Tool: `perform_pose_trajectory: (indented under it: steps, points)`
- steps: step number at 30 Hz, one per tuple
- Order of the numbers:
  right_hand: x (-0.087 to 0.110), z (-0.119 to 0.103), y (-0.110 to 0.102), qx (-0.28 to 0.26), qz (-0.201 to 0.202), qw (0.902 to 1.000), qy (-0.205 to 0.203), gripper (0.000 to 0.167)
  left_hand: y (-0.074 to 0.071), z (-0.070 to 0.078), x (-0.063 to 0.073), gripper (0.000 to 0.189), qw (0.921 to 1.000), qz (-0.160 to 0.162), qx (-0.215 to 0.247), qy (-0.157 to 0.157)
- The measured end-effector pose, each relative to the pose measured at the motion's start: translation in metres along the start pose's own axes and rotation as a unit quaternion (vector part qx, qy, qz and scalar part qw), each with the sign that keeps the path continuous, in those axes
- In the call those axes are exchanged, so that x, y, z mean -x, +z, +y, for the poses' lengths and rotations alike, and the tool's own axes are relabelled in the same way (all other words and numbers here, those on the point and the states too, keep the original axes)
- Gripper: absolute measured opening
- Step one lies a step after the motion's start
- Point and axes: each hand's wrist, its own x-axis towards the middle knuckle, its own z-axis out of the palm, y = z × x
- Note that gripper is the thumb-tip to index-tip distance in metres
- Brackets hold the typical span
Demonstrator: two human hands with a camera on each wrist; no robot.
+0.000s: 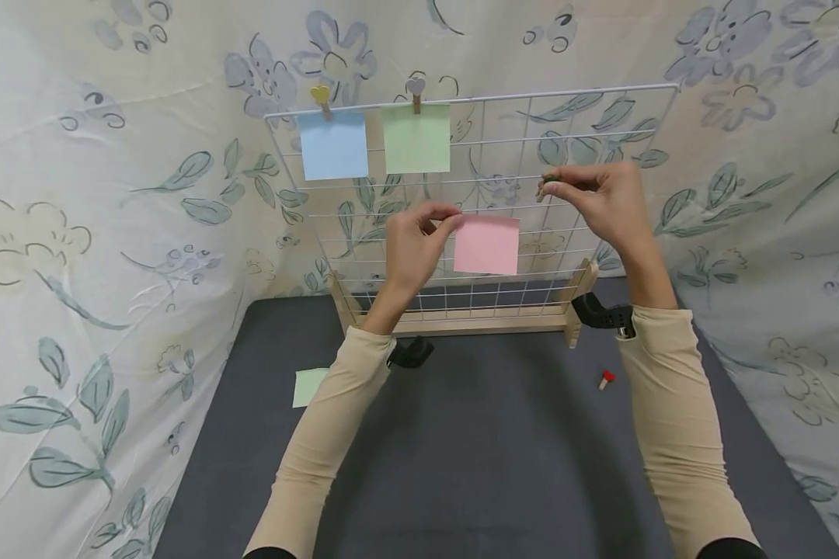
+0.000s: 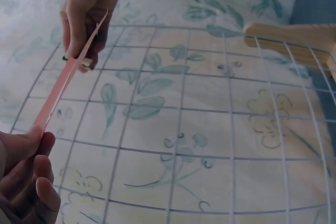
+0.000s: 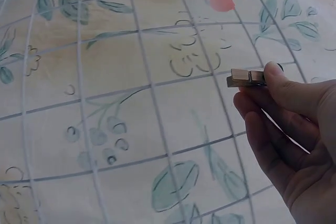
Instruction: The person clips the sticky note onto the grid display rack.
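Note:
My left hand [image 1: 416, 244] pinches the top left corner of a pink paper note [image 1: 487, 245] in front of the white wire grid [image 1: 482, 183]. Edge-on, the same note [image 2: 62, 80] shows in the left wrist view. To the right and higher, my right hand [image 1: 610, 200] pinches a small wooden clothespin [image 3: 247, 77] between thumb and fingers; a bit of green shows on it in the head view. A blue note [image 1: 333, 147] hangs from the grid's top wire under a yellow heart clothespin [image 1: 321, 95]. Beside it hangs a green note [image 1: 417, 141] under a grey heart clothespin [image 1: 416, 87].
The grid stands in a wooden base [image 1: 482, 321] on the dark grey table [image 1: 475, 466]. Another green note [image 1: 309, 387] lies at the left, partly behind my left sleeve. A red-topped clothespin [image 1: 607, 379] lies near my right forearm. Floral cloth [image 1: 112, 310] hangs behind.

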Motion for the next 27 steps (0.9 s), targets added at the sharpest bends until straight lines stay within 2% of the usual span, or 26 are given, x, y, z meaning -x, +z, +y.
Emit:
perform_pose_trajectory:
  steps: [8, 15, 20, 27]
  points:
    - [-0.018, -0.022, -0.014, -0.018, 0.003, 0.9997, -0.015, 0.02, 0.0, 0.021, -0.024, 0.014, 0.9998, 0.008, 0.001, 0.019]
    - [-0.034, -0.035, -0.02, -0.03, 0.015, 0.9991, -0.024, 0.022, -0.009, 0.034, -0.043, 0.012, 0.9982, 0.029, 0.052, -0.002]
    - [-0.044, -0.04, -0.023, -0.04, 0.025, 0.9983, -0.034, 0.02, -0.01, 0.036, -0.051, 0.012, 0.9985, 0.033, 0.037, -0.022]
    - [-0.063, -0.054, -0.029, -0.059, 0.035, 0.9969, -0.04, 0.021, -0.003, 0.038, -0.064, 0.012, 0.9982, 0.059, 0.006, -0.005]
